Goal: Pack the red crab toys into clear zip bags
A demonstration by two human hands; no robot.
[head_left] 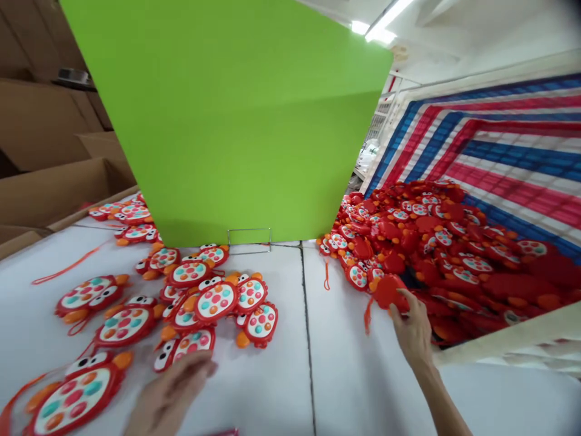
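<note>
My right hand (414, 330) pinches the edge of a red crab-shaped pop-it toy (388, 291), its plain red back turned up, beside the bin's near corner. An orange-red cord (368, 316) hangs from the left of it. At the lower left, my left hand (170, 396) is slightly blurred, its fingers stretched to the right and nothing visible in them. Just beyond its fingertips lies a crab toy (194, 344) with a white face and coloured bubbles. More crab toys (216, 301) overlap in a cluster behind it, and another crab toy (72, 396) lies at the far left.
A tall green board (254, 133) stands across the white table (281, 387), with a wire bracket (249, 230) at its foot. To the right, a bin lined with striped cloth (512, 163) holds a heap of crab toys (426, 224). Cardboard boxes (49, 188) stand left.
</note>
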